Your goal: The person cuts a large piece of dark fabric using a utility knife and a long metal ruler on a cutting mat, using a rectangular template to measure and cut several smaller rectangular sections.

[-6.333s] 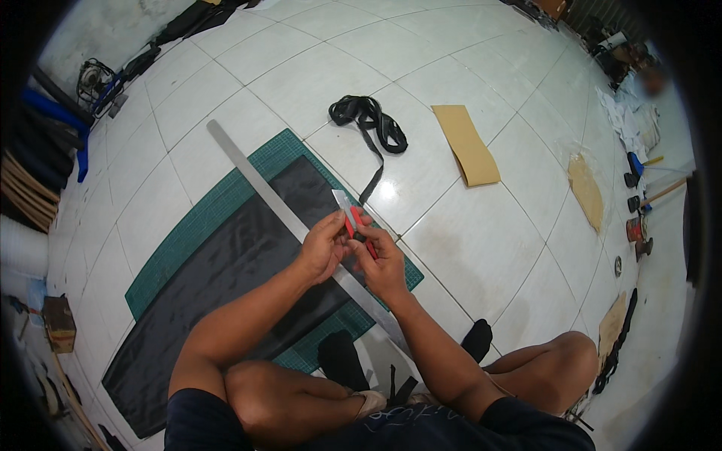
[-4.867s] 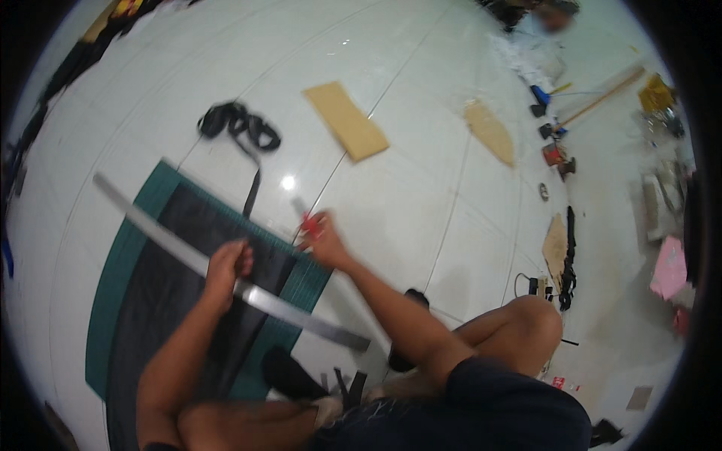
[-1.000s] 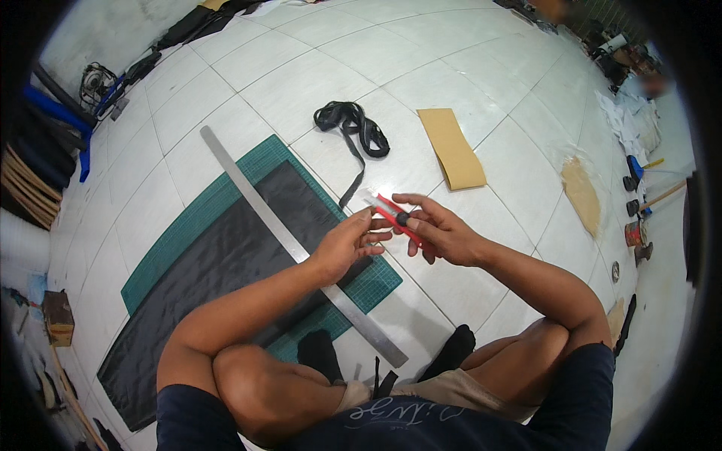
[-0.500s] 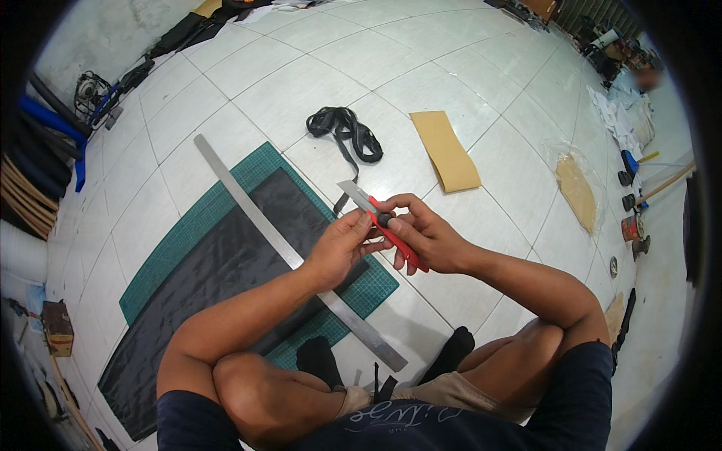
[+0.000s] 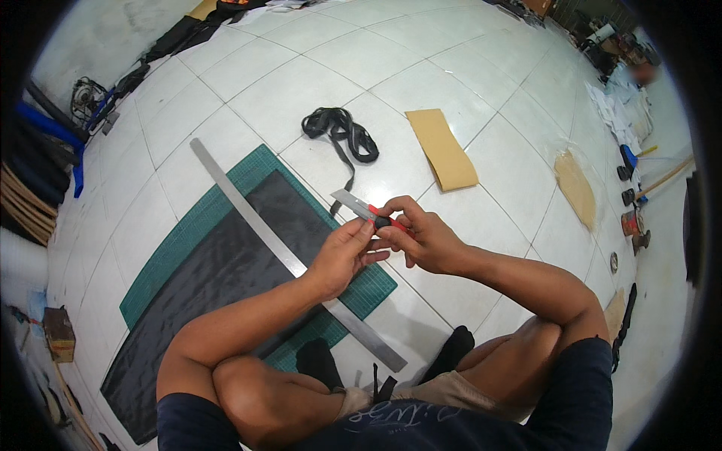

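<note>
A red utility knife (image 5: 352, 201) with a long stretch of bare blade is held up in front of me, its blade tip pointing to the far left. My left hand (image 5: 340, 259) pinches it between thumb and finger close to where the blade leaves the handle. Around the red handle the fingers of my right hand (image 5: 427, 237) are closed, with the thumb by the dark slider; much of the handle is hidden. Below my left forearm, a steel ruler (image 5: 244, 209) lies across black sheet material (image 5: 218, 259) on a green cutting mat (image 5: 380, 289).
Beyond my hands sit a tangled black strap (image 5: 342, 131) and a folded tan sheet (image 5: 442, 150) on the tiled floor. A plastic-wrapped tan piece (image 5: 575, 188) is at the right. Rolls of material (image 5: 34, 154) lean at the left. My black-socked feet (image 5: 320, 361) flank the ruler's near end.
The utility knife has turned in my hands, its blade now lying flatter toward the left. Less of the red handle shows, as my right fingers have shifted over it.
</note>
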The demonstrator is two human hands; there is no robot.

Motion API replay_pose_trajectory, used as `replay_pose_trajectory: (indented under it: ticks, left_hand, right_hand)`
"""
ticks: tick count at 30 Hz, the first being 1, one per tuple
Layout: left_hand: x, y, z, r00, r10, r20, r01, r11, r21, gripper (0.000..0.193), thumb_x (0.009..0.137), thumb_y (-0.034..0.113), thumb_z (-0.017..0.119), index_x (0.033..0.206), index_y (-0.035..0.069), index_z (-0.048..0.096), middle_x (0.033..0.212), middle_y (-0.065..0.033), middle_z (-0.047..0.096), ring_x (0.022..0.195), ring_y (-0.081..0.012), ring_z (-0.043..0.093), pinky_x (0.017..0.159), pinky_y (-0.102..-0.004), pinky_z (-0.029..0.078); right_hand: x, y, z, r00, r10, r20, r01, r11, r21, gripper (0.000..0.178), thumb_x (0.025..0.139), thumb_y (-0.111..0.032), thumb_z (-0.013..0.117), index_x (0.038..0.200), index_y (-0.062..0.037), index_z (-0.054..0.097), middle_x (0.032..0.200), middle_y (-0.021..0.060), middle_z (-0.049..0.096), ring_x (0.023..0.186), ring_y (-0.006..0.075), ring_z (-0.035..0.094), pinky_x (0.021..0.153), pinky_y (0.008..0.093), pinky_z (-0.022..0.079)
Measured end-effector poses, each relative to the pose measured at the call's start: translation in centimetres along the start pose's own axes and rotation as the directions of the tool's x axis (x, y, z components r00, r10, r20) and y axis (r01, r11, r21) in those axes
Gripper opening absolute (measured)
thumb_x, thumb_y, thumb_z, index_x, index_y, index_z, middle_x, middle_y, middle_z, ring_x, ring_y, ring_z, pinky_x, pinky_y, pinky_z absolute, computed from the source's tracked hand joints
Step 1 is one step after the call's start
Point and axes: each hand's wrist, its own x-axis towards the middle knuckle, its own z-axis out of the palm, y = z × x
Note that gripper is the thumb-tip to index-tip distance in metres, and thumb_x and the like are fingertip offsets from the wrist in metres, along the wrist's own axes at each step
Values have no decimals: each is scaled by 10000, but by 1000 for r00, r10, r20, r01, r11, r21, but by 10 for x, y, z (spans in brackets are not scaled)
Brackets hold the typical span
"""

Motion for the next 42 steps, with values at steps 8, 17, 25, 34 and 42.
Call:
replay_pose_trajectory:
  ticks: [8, 17, 25, 34, 42]
  left_hand:
    - [10, -28, -22, 994, -75, -82, 83, 991, 101, 356, 1096, 339, 426, 1236, 48, 575, 1181, -81, 635, 1090, -167, 628, 962, -326, 520]
    - [58, -30, -38, 900, -431, 69, 277, 686, 673, 417, 1022, 305, 560, 1324, 22, 616, 1166, -97, 682, 1054, -184, 635, 923, -328, 507]
    - [194, -40, -41, 977, -57, 203, -207, -65, 976, 477, 934, 335, 664, 1271, 1, 618, 1262, -218, 633, 1142, -357, 607, 1007, -431, 472]
    - [340, -140, 39, 872, 149, 467, -397, -343, 851, 624, 864, 309, 746, 1370, 29, 512, 1375, -245, 524, 1278, -413, 507, 1041, -482, 458]
    - [348, -145, 26, 966, -57, 253, -238, -577, 781, 460, 899, 156, 626, 1318, -6, 528, 1018, -177, 677, 885, -352, 691, 769, -444, 577]
  right_hand:
    - [5, 26, 3, 990, -143, -16, 144, 989, 22, 481, 1026, -389, 563, 1376, -82, 441, 877, 175, 689, 648, 296, 663, 629, 383, 503]
    - [7, 83, -26, 945, 236, -228, -191, 960, 204, 446, 1000, -444, 601, 1229, -79, 486, 773, 109, 669, 614, 159, 606, 518, 334, 471]
    - [-69, 227, -79, 873, 390, -294, -462, 853, -243, 482, 927, -421, 662, 1211, -69, 493, 1019, 186, 658, 903, 362, 655, 796, 452, 520]
    - [-137, 312, -53, 854, 375, -362, -513, 725, -460, 387, 882, -348, 719, 1105, -83, 546, 1089, 133, 588, 1019, 331, 620, 809, 471, 525]
    - [-150, 314, -79, 824, 474, -311, -564, 740, -366, 469, 840, -433, 754, 1099, -104, 543, 1081, 127, 606, 1027, 323, 622, 815, 477, 508]
